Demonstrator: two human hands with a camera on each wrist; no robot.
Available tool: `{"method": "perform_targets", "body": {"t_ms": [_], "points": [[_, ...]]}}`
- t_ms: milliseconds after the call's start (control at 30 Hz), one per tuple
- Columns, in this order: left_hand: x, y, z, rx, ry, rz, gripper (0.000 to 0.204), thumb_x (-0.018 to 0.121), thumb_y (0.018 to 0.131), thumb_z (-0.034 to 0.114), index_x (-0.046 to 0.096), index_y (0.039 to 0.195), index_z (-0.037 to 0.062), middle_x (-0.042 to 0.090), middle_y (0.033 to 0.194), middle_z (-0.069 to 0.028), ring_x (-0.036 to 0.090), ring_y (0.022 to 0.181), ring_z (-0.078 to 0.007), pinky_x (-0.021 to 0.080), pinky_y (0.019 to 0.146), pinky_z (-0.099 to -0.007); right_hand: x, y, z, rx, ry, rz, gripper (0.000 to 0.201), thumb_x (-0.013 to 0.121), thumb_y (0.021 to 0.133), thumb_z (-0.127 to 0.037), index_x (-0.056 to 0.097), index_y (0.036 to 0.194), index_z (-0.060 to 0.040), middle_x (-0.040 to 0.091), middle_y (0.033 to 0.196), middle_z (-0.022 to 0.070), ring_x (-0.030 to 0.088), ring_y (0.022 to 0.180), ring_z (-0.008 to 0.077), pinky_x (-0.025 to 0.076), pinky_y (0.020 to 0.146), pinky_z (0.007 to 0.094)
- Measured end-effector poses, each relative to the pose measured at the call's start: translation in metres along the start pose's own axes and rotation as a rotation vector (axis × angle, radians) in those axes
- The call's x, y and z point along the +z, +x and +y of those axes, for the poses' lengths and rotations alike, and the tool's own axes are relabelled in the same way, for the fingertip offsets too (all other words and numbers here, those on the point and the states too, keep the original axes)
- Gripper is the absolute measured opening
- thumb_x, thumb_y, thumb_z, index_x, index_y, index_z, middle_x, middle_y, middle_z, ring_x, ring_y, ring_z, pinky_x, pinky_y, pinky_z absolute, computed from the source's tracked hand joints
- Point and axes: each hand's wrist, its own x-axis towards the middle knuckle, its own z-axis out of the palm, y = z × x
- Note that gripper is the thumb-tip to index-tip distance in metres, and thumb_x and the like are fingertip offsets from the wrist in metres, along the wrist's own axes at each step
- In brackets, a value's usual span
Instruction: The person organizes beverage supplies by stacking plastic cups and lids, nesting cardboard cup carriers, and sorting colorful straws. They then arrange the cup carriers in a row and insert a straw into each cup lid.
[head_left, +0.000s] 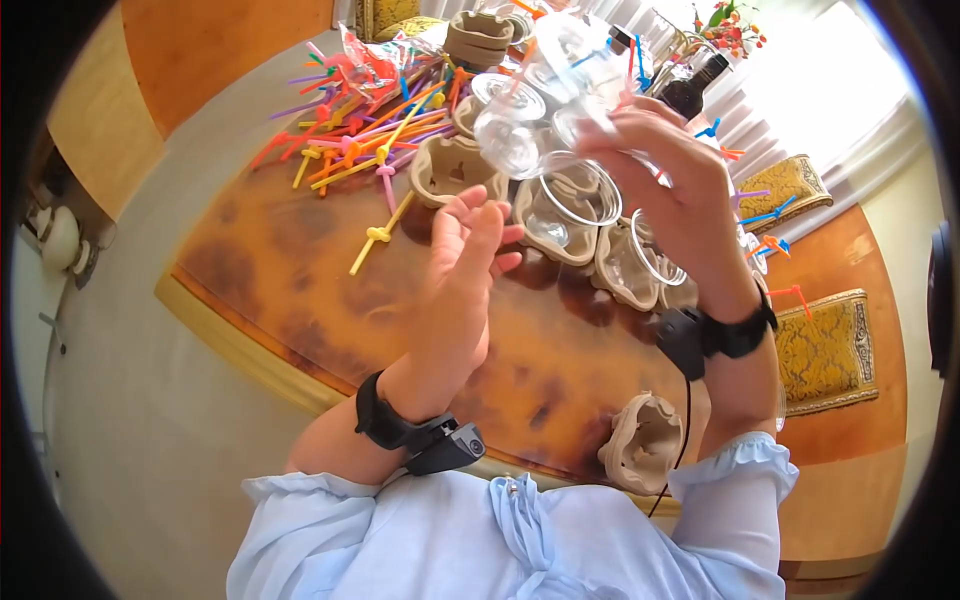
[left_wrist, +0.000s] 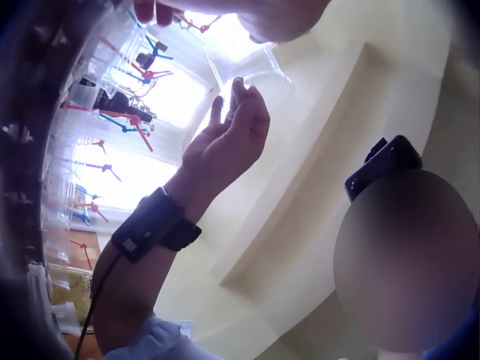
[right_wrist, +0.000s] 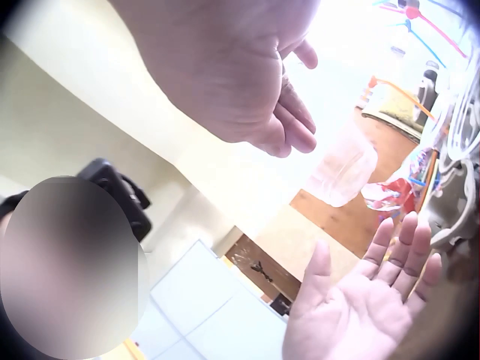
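Note:
In the head view my right hand (head_left: 680, 165) is raised over the far part of the table. Between thumb and fingers it pinches a clear plastic cup (head_left: 510, 140), partly blurred. The same cup (right_wrist: 345, 172) shows beyond the fingertips in the right wrist view. My left hand (head_left: 460, 265) is held up beside it, palm turned up, fingers spread and holding nothing. Below the hands stand brown moulded-pulp cup carriers (head_left: 450, 170), several with clear plastic cups (head_left: 550, 230) set in them.
A pile of colourful knotted straws (head_left: 385, 150) lies at the far left with a red-and-clear wrapper (head_left: 370, 65). One pulp carrier (head_left: 645, 440) sits near the front edge. A dark bottle (head_left: 695, 88) and red flowers (head_left: 735, 35) stand behind; yellow patterned chairs (head_left: 825, 350) line the right.

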Motion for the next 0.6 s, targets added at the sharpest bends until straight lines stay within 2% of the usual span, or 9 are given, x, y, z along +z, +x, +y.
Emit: {"method": "perform_targets", "body": {"t_ms": [33,100,200,333,433,467,567,600], "points": [[0.000,0.000,0.000,-0.082,-0.045,0.032,0.042,0.053,0.093,0.035,0.041,0.124,0.0091,0.052,0.112,-0.0059,0.053,0.103,-0.0171,0.042,0.086,-0.0323,0.017,0.006,0.011,-0.120,-0.071,0.021,0.012,0.062,0.083,-0.015,0.065,0.091,-0.0063,0.065,0.080,0.0089,0.060,0.075,0.0271,0.041,0.083,0.0384],[-0.001,0.002,-0.002,-0.136,-0.073,0.042,0.040,0.054,0.093,0.032,0.042,0.123,0.0095,0.052,0.110,-0.0055,0.054,0.102,-0.0167,0.042,0.085,-0.0320,0.043,0.014,0.019,-0.051,-0.083,-0.096,0.009,0.059,0.085,-0.017,0.063,0.086,-0.0086,0.063,0.077,0.0079,0.059,0.076,0.0273,0.039,0.083,0.0385],[0.000,0.002,-0.003,-0.143,-0.069,0.046,0.036,0.054,0.093,0.029,0.043,0.122,0.0097,0.052,0.109,-0.0050,0.054,0.099,-0.0161,0.043,0.083,-0.0312,0.073,0.020,0.033,0.035,-0.102,-0.198,0.011,0.059,0.086,-0.018,0.064,0.090,-0.0091,0.066,0.084,0.0057,0.062,0.082,0.0249,0.036,0.094,0.0436],[-0.002,0.002,-0.005,-0.150,-0.054,-0.001,0.034,0.053,0.094,0.026,0.043,0.122,0.0096,0.052,0.110,-0.0048,0.056,0.097,-0.0153,0.045,0.080,-0.0293,0.093,0.023,0.040,0.020,-0.141,-0.304,0.012,0.057,0.087,-0.019,0.062,0.086,-0.0081,0.061,0.075,0.0073,0.059,0.072,0.0277,0.036,0.088,0.0423],[-0.002,0.002,-0.004,-0.164,-0.057,-0.044,0.033,0.053,0.094,0.025,0.043,0.122,0.0093,0.053,0.110,-0.0051,0.057,0.096,-0.0149,0.046,0.079,-0.0286,0.100,0.023,0.038,0.136,-0.132,-0.440,0.015,0.057,0.087,-0.020,0.061,0.083,-0.0069,0.061,0.074,0.0075,0.058,0.072,0.0272,0.034,0.092,0.0441],[-0.002,0.002,-0.004,-0.172,-0.050,-0.034,0.033,0.053,0.094,0.026,0.043,0.122,0.0092,0.053,0.110,-0.0051,0.057,0.095,-0.0149,0.046,0.078,-0.0286,0.099,0.026,0.038,0.175,-0.172,-0.622,0.018,0.056,0.088,-0.023,0.063,0.093,-0.0069,0.065,0.085,0.0101,0.060,0.091,0.0273,0.029,0.097,0.0499],[0.000,0.002,-0.003,-0.190,-0.033,-0.012,0.033,0.052,0.094,0.027,0.045,0.120,0.0086,0.054,0.108,-0.0049,0.057,0.094,-0.0151,0.046,0.077,-0.0290,0.094,0.018,0.029,0.191,-0.167,-0.622,0.033,0.056,0.090,-0.028,0.058,0.116,-0.0082,0.063,0.108,0.0146,0.052,0.117,0.0261,0.024,0.101,0.0547],[0.000,0.002,-0.002,-0.192,-0.033,-0.004,0.033,0.052,0.094,0.028,0.046,0.120,0.0085,0.055,0.108,-0.0048,0.058,0.094,-0.0152,0.046,0.077,-0.0293,0.093,0.012,0.029,0.212,-0.207,-0.582,0.049,0.056,0.090,-0.033,0.046,0.132,-0.0100,0.051,0.130,0.0139,0.038,0.132,0.0236,0.022,0.102,0.0563]]}}
